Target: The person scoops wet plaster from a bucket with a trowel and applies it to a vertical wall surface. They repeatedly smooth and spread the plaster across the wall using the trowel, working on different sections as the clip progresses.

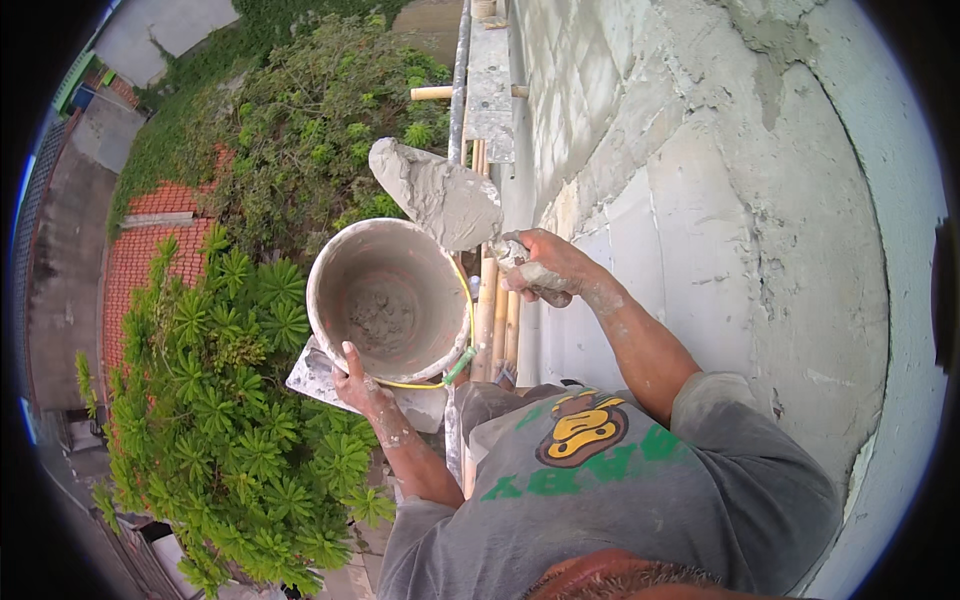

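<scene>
My right hand (pixel 547 268) is closed round the handle of a trowel. Its blade (pixel 440 195) carries a heap of wet grey mortar and reaches left, over the far rim of a bucket. The bucket (pixel 335 265) is tilted toward me, with a little mortar (pixel 382 312) at its bottom and a yellow handle (pixel 466 300) hanging along its right side. My left hand (pixel 365 383) grips the bucket's near rim, thumb inside and the other fingers hidden behind the wall. Both hands are smeared with mortar.
A plastered wall (pixel 700 200) with rough patches rises on my right. Bamboo poles (pixel 487 310) and a mortar-stained plank (pixel 489 90) form scaffolding ahead and beneath me. Far below on the left are trees (pixel 240 430) and a red tiled roof (pixel 150 290).
</scene>
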### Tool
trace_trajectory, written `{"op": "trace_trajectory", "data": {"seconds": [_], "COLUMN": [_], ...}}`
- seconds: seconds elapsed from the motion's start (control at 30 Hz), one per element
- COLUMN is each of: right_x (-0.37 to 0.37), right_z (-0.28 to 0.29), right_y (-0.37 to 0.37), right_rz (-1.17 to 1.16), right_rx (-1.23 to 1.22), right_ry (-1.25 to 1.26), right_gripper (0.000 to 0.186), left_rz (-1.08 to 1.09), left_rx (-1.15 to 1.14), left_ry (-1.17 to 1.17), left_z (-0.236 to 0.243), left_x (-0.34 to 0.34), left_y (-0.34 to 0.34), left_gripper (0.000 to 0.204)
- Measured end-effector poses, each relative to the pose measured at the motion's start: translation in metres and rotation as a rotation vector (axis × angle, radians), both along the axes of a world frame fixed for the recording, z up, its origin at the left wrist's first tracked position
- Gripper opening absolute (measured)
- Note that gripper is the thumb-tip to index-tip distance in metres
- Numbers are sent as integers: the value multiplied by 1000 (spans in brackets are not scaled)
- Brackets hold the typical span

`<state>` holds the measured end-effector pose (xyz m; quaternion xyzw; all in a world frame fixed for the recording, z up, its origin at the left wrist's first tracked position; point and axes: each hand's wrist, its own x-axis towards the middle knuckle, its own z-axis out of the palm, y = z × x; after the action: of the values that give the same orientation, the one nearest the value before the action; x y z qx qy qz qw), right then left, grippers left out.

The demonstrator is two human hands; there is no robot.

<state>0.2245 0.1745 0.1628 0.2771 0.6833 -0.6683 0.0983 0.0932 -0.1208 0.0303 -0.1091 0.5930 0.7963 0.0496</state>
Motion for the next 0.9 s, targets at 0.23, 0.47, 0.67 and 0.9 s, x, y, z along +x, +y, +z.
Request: {"op": "trace_trajectory", "data": {"seconds": [0.23, 0.47, 0.67, 0.9], "right_x": [45, 76, 81, 57], "right_z": [29, 87, 127, 170], "right_y": [32, 71, 110, 106], "right_rz": [-472, -432, -389, -525], "right_rx": [-222, -643, -668, -570], "right_ry": [515, 1025, 1182, 1176], "right_gripper": [24, 29, 32, 23], "left_rz": [-85, -175, -203, -202], "left_rx": [-68, -114, -109, -192], "left_ry": [-133, -167, -79, -68], "left_z": [-43, -36, -26, -16], "left_x": [12, 3, -5, -6], "left_y": [-16, -16, -5, -3], "left_gripper": [43, 36, 33, 30]}}
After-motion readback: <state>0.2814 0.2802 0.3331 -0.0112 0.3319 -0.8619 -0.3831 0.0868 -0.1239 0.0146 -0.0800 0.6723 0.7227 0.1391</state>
